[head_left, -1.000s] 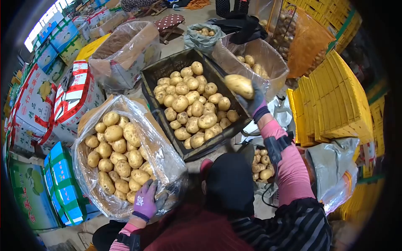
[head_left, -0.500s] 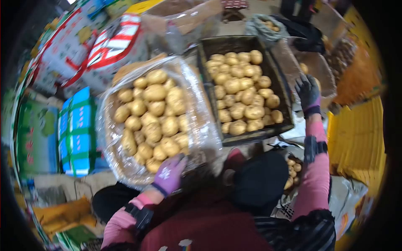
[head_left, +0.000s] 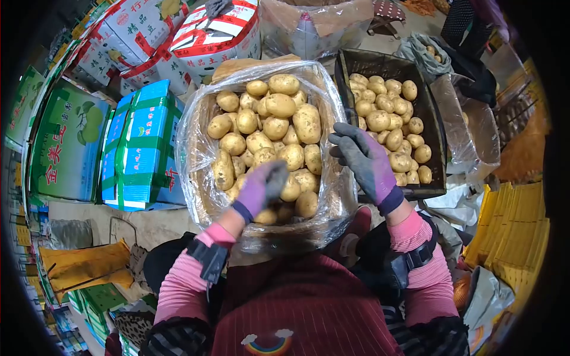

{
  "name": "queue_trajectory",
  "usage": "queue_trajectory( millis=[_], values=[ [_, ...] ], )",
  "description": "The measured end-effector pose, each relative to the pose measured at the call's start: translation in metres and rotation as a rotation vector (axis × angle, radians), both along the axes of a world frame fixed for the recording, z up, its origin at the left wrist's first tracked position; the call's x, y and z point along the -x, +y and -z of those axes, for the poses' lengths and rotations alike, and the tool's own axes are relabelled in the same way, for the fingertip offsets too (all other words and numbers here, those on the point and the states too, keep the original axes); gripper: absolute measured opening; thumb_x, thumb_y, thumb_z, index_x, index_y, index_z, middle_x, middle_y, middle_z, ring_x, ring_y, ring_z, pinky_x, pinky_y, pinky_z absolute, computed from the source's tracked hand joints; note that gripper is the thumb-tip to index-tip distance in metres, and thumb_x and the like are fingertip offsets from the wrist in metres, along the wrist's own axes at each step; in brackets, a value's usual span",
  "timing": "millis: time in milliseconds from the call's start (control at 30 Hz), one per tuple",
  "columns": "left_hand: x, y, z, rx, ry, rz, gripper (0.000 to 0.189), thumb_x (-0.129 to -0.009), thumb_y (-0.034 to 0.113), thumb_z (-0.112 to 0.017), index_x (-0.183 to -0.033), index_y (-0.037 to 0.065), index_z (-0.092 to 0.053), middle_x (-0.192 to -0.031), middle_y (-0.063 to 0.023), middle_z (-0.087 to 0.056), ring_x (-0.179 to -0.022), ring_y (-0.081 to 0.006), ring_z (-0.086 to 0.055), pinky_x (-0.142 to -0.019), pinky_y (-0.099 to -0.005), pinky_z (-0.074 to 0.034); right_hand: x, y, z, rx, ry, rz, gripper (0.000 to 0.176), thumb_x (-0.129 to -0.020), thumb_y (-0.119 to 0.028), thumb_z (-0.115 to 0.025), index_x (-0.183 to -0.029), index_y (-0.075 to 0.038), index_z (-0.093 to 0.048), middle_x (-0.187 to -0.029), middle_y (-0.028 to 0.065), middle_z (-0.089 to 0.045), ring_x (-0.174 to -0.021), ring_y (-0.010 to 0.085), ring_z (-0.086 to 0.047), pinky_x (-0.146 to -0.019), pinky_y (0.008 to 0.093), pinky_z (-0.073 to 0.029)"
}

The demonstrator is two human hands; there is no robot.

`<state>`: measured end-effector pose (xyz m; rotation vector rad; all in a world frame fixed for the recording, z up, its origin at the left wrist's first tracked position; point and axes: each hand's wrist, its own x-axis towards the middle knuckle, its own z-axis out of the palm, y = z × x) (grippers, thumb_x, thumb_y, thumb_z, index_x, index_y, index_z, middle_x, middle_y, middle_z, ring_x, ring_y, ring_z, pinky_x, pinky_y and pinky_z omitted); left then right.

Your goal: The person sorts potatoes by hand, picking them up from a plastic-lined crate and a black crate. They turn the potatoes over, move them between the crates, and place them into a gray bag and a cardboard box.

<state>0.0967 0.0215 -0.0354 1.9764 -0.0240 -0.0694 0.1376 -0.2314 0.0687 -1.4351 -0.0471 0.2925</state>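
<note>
Plastic-lined box (head_left: 199, 199) in front of me is heaped with potatoes (head_left: 258, 141). My left hand (head_left: 259, 187), in a purple and grey glove, is low over the near part of the heap, its fingers smeared by motion. At the box's right edge is my right hand (head_left: 369, 163), gloved the same way. Its fingers point left and stand apart, with nothing showing in them. Behind that hand, a dark crate (head_left: 436, 113) holds more potatoes (head_left: 389, 107).
Blue carton (head_left: 136, 148) and green carton (head_left: 68, 142) stand at the left. White-and-red boxes (head_left: 139, 35) are stacked behind. An open lined carton (head_left: 481, 130) is right of the crate, with yellow stacked material (head_left: 513, 237) nearer. A small stool (head_left: 389, 12) stands at the back.
My right hand has come left from the carton beyond the crate to the lined box. My left hand has moved from the box's near rim onto the potatoes. The view has shifted too.
</note>
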Motion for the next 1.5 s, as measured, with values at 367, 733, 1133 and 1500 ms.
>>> queue_trajectory(
  millis=[367, 733, 1133, 1500],
  values=[
    [-0.173, 0.080, 0.045, -0.938, -0.227, -0.109, 0.052, -0.093, 0.031, -0.067, -0.137, 0.003, -0.060, -0.125, -0.0187, -0.069, -0.107, -0.0291, -0.069, -0.094, -0.0364, -0.054, -0.001, 0.020, 0.032, 0.419, -0.366, -0.375, 0.040, -0.097, -0.025, -0.064, -0.129, -0.001, -0.063, -0.106, 0.0224, -0.071, -0.096, 0.0353, -0.071, -0.087, 0.0402, -0.056],
    [-0.295, 0.144, 0.108, -0.794, 0.148, 0.028, 0.073, -0.086, 0.026, -0.072, -0.151, 0.005, -0.044, -0.133, -0.0241, -0.063, -0.123, -0.0348, -0.061, -0.103, -0.0401, -0.049, -0.004, 0.010, 0.009, 0.548, -0.503, -0.388, 0.040, -0.094, -0.023, -0.066, -0.127, -0.002, -0.061, -0.099, 0.0193, -0.070, -0.084, 0.0404, -0.069, -0.072, 0.0479, -0.056],
    [-0.306, 0.137, 0.095, -0.311, 0.373, 0.053, 0.086, -0.077, 0.033, -0.086, -0.143, -0.006, -0.047, -0.133, -0.0230, -0.064, -0.121, -0.0332, -0.064, -0.100, -0.0392, -0.053, -0.009, 0.010, -0.005, 0.576, -0.467, -0.478, 0.038, -0.095, -0.026, -0.066, -0.125, -0.002, -0.061, -0.103, 0.0176, -0.070, -0.088, 0.0382, -0.068, -0.078, 0.0476, -0.053],
    [-0.300, 0.138, 0.115, -0.359, 0.192, -0.213, 0.077, -0.075, 0.042, -0.086, -0.130, -0.006, -0.061, -0.123, -0.0243, -0.069, -0.116, -0.0333, -0.067, -0.099, -0.0388, -0.052, -0.003, 0.013, -0.006, 0.623, -0.506, -0.459, 0.039, -0.095, -0.027, -0.065, -0.124, -0.002, -0.062, -0.108, 0.0191, -0.070, -0.094, 0.0397, -0.069, -0.081, 0.0481, -0.055]
  ],
)
